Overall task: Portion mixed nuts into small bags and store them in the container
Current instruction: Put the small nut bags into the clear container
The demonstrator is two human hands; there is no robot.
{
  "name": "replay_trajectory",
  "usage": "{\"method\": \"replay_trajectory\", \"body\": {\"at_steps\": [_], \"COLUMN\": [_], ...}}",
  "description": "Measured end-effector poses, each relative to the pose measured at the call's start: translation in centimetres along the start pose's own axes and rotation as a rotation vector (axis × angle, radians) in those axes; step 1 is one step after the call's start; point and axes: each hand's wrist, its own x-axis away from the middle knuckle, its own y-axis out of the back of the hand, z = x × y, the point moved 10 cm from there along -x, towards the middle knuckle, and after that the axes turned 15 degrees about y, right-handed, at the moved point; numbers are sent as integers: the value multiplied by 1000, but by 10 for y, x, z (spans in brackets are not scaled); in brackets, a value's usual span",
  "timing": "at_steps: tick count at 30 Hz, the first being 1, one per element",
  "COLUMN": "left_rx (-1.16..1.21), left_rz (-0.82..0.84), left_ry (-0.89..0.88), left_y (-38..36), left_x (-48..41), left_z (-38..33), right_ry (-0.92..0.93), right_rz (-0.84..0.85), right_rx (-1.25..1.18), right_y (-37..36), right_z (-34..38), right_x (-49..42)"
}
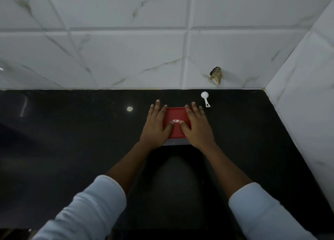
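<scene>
A rectangular container with a red lid sits on the black counter, near the back wall. Its pale wall shows just below the lid's near edge. My left hand lies flat on the lid's left side, fingers spread, thumb near the small label in the middle. My right hand lies flat on the lid's right side in the same way. Both palms rest on top of the lid rather than gripping it. No nuts or small bags are in view; the container's contents are hidden.
A small white plastic scoop lies on the counter just beyond my right hand, near the tiled wall. A chipped hole marks the tile above it. A side wall bounds the counter on the right.
</scene>
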Motion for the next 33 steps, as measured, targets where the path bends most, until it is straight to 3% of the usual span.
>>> {"method": "replay_trajectory", "body": {"at_steps": [2, 6, 9, 16, 24, 33], "left_rx": [238, 712, 898, 1050, 992, 914], "left_rz": [-58, -17, 58, 111, 123, 158], "left_ry": [180, 658, 831, 810, 769, 783], "left_y": [7, -16, -35, -32, -24, -38], "left_x": [7, 26, 27, -18, -99, -150], "left_z": [15, 56, 70, 54, 22, 38], "right_ry": [-175, -533, -602, -551, -561, -579], "right_rz": [-150, -338, -478, -533, -477, -459], "right_rx": [-238, -629, -880, -936, -939, -938], "right_y": [5, -4, -16, 1, 5, -16], "right_z": [-11, -26, -28, -33, -72, -105], "right_x": [14, 44, 52, 9, -58, -104]}}
